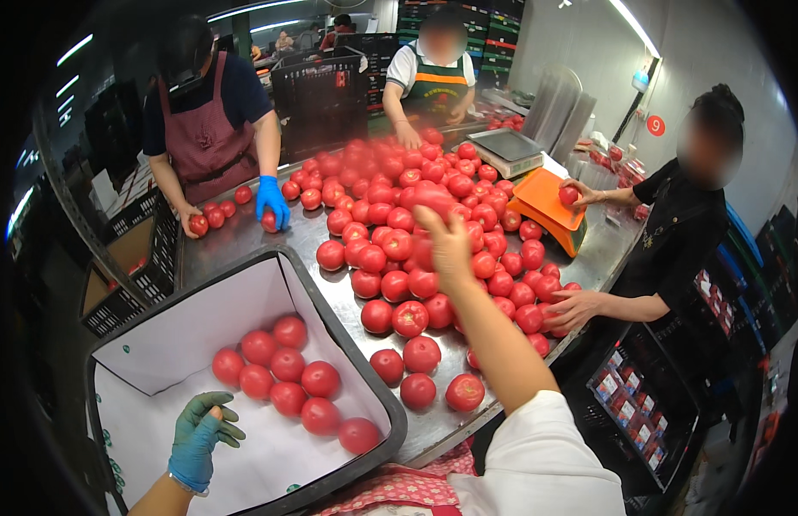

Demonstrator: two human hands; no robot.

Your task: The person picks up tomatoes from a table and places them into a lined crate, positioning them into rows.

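My left hand (205,435), in a blue glove with greenish, stained fingers and a bare thumb tip, hovers over a paper-lined black crate (244,496). Its fingers are curled apart and hold nothing. Several red tomatoes (287,364) lie in the crate, to the right of that hand. My bare right hand (445,248) reaches over a large heap of tomatoes (397,245) on the metal table (337,297). It is blurred, and red tomatoes show at its fingertips; whether it grips one cannot be told. A few tomatoes (421,355) sit near the table's front edge.
A person in a checked apron (205,138) handles tomatoes at the left; another stands across the table. At the right, a person in black holds a tomato by an orange scale (550,200), another hand on the heap's edge. A grey scale (507,145) stands behind; black crates (131,251) stand lower left.
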